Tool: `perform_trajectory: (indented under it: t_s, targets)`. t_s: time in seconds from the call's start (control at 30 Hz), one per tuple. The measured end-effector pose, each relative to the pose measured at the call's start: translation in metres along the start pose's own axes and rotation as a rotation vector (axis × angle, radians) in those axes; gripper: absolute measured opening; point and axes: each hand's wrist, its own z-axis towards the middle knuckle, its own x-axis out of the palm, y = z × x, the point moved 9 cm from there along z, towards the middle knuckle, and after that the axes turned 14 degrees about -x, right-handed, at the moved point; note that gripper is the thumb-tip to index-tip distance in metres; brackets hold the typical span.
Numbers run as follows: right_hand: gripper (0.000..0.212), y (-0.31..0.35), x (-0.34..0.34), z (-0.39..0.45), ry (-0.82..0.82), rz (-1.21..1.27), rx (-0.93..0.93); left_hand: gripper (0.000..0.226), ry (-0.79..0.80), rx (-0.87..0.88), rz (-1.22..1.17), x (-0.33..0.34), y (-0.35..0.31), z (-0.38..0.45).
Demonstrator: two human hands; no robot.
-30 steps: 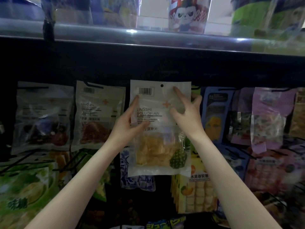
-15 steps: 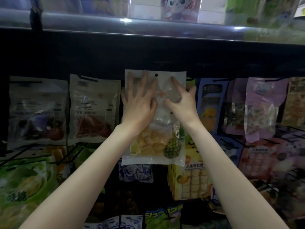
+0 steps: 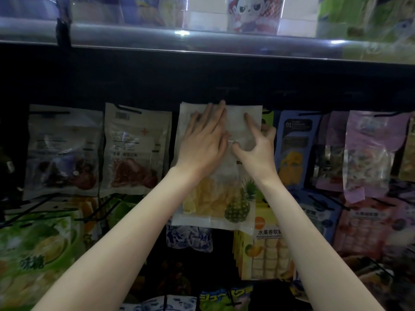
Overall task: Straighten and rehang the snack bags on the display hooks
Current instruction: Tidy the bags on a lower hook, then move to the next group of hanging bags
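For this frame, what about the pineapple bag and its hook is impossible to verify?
Head view only:
- Hang hole of the pineapple bag: covered by the left hand, so whether it sits on a hook is unknown.
- The hook itself: lost in the dark panel.
- Bag's printed label: hidden by both hands, right hand included.
- Neighbouring red-fruit bag text: blurred.

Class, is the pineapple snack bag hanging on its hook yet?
Cannot tell. The left hand lies flat over the pineapple bag, the right hand grips its edge; the hole is hidden.
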Motion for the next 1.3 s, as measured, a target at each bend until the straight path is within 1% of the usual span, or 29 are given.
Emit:
perform_trajectory:
  t_s: [0.07,0.13,0.27,0.37,0.43,0.5,0.57,0.63,0.7,0.8,0.83,0.9,0.97,1.0,1.03,1.1,1.13,1.2,1.3]
  targets:
    - [0.064,-0.004,0.000,0.000,0.016,0.005,0.020,0.058,0.013,-0.004,-0.009,0.002,0.002,0.000]
    - [0.064,-0.008,0.004,0.003,0.073,-0.039,0.031,0.057,0.039,-0.060,0.000,0.010,0.009,-0.001]
    - [0.064,-0.022,0.019,0.014,0.204,-0.196,0.046,0.051,0.205,-0.174,0.026,0.047,0.034,-0.018]
    - [0.063,-0.040,0.037,0.017,0.273,-0.276,0.106,0.056,0.320,-0.195,0.051,0.068,0.053,-0.039]
    - [0.064,-0.049,0.051,0.019,0.286,-0.366,0.131,0.061,0.404,-0.200,0.123,0.077,0.070,-0.055]
    - [0.066,-0.053,0.060,0.019,0.275,-0.495,0.169,0.059,0.478,-0.241,0.170,0.081,0.093,-0.075]
    - [0.070,-0.050,0.066,0.007,0.278,-0.559,0.204,0.056,0.461,-0.293,0.179,0.077,0.119,-0.096]
    - [0.065,-0.033,0.070,-0.016,0.250,-0.514,0.130,0.053,0.395,-0.349,0.141,0.064,0.141,-0.118]
    - [0.051,-0.013,0.078,-0.047,0.241,-0.343,0.040,0.049,0.329,-0.367,0.105,0.050,0.157,-0.139]
    - [0.035,0.013,0.097,-0.098,0.298,-0.088,0.001,0.039,0.265,-0.340,0.099,0.028,0.167,-0.169]
    - [0.032,0.024,0.102,-0.112,0.311,-0.030,-0.030,0.042,0.251,-0.314,0.103,0.021,0.168,-0.179]
    - [0.029,0.049,0.120,-0.134,0.375,0.048,-0.132,0.043,0.202,-0.276,0.137,0.002,0.173,-0.194]
    - [0.031,0.063,0.151,-0.152,0.529,0.079,-0.189,0.042,0.165,-0.292,0.195,-0.017,0.187,-0.201]
    - [0.035,0.060,0.170,-0.158,0.615,0.081,-0.162,0.043,0.173,-0.326,0.209,-0.024,0.199,-0.204]
    - [0.040,0.052,0.189,-0.163,0.691,0.083,-0.093,0.045,0.192,-0.364,0.207,-0.028,0.211,-0.206]
    - [0.054,0.027,0.224,-0.174,0.806,0.109,0.113,0.049,0.286,-0.399,0.185,-0.027,0.230,-0.212]
    - [0.060,0.017,0.240,-0.177,0.822,0.145,0.221,0.052,0.334,-0.385,0.175,-0.025,0.235,-0.217]
    - [0.067,0.003,0.266,-0.181,0.764,0.239,0.420,0.057,0.391,-0.351,0.149,-0.023,0.240,-0.223]
    - [0.064,-0.015,0.301,-0.184,0.654,0.289,0.648,0.064,0.405,-0.331,0.109,-0.024,0.242,-0.224]
